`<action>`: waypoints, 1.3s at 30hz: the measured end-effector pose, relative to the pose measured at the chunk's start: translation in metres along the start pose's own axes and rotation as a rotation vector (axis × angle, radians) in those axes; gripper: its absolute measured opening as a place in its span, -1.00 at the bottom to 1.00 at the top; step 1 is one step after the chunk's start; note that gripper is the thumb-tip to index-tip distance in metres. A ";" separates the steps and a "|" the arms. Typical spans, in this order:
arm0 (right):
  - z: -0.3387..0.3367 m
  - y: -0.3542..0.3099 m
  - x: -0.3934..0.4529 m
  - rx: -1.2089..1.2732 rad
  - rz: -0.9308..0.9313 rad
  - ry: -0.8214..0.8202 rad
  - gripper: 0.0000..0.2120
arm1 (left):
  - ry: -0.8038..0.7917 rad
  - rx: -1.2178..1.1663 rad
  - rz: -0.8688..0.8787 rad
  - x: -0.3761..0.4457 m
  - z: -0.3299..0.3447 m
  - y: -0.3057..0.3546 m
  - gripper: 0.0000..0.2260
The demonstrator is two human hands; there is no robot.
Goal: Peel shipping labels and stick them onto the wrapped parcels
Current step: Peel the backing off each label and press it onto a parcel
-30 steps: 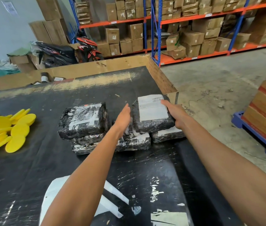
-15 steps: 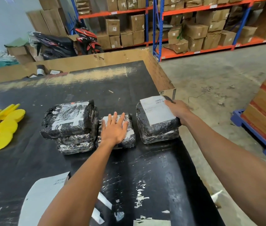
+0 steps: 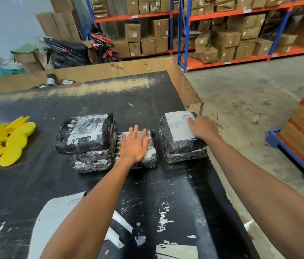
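Several parcels wrapped in black film lie on the black table (image 3: pixel 110 98). My left hand (image 3: pixel 133 144) rests flat, fingers spread, on the low middle parcel (image 3: pixel 150 157). To its right stands a stack of two; the top parcel (image 3: pixel 177 145) carries a white shipping label (image 3: pixel 178 126). My right hand (image 3: pixel 203 128) lies palm down on that label's right side, holding nothing. On the left is another parcel stack (image 3: pixel 84 133) with white labels under the film. A white label sheet (image 3: pixel 54 217) lies near me, partly under my left forearm.
Yellow foam discs (image 3: pixel 7 141) are heaped at the table's left. A cardboard wall (image 3: pixel 110 71) borders the far and right edges. On the floor to the right is a blue pallet (image 3: pixel 287 146) with boxes. Shelving with cartons and a motorbike stand behind.
My right hand set the labelled parcel down on the right-hand parcel and slid onto its label. My left hand turned flat onto the middle parcel and stays there.
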State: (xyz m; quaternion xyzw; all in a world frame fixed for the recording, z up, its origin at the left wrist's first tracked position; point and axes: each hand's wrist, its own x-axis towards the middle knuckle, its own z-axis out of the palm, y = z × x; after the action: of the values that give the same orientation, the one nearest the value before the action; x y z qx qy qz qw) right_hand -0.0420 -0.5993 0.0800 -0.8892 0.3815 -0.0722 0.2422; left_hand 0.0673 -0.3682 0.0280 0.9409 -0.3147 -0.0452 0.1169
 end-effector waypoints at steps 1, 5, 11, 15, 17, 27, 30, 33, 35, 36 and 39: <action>0.002 -0.006 -0.010 -0.064 -0.051 0.068 -0.48 | 0.024 -0.025 0.024 -0.006 -0.002 -0.002 -0.51; 0.021 -0.042 -0.064 -0.074 -0.339 0.185 -0.59 | -0.001 -0.082 0.136 -0.034 -0.013 -0.020 -0.61; 0.104 -0.090 -0.177 0.292 -0.651 0.163 -0.82 | -0.037 -0.295 0.299 -0.115 -0.036 -0.085 -0.72; 0.147 -0.128 -0.229 0.498 -0.575 -0.209 -0.91 | 0.048 -0.388 0.169 -0.168 -0.045 -0.157 -0.76; 0.165 -0.146 -0.246 0.460 -0.529 -0.352 -0.90 | 0.068 -0.404 0.085 -0.188 -0.045 -0.193 -0.73; 0.213 -0.184 -0.267 0.385 -0.124 -0.408 -0.62 | 0.061 -0.360 -0.041 -0.234 0.000 -0.252 -0.60; 0.217 -0.183 -0.263 0.513 0.014 -0.428 -0.80 | 0.128 -0.351 -0.063 -0.234 0.002 -0.250 -0.61; 0.217 -0.180 -0.256 0.549 0.047 -0.424 -0.77 | 0.157 -0.383 -0.090 -0.233 0.002 -0.250 -0.59; 0.217 -0.177 -0.251 0.575 0.052 -0.434 -0.69 | 0.170 -0.373 -0.094 -0.234 0.003 -0.249 -0.57; 0.215 -0.174 -0.249 0.600 0.062 -0.447 -0.65 | 0.174 -0.362 -0.099 -0.234 0.004 -0.249 -0.57; 0.216 -0.163 -0.239 0.692 0.079 -0.453 -0.77 | 0.176 -0.322 -0.109 -0.233 0.006 -0.248 -0.56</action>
State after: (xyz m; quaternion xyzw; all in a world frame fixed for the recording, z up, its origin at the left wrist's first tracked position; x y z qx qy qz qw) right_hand -0.0362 -0.2515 -0.0155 -0.7333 0.3056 0.0107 0.6073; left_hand 0.0246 -0.0371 -0.0368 0.9259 -0.2406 -0.0189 0.2905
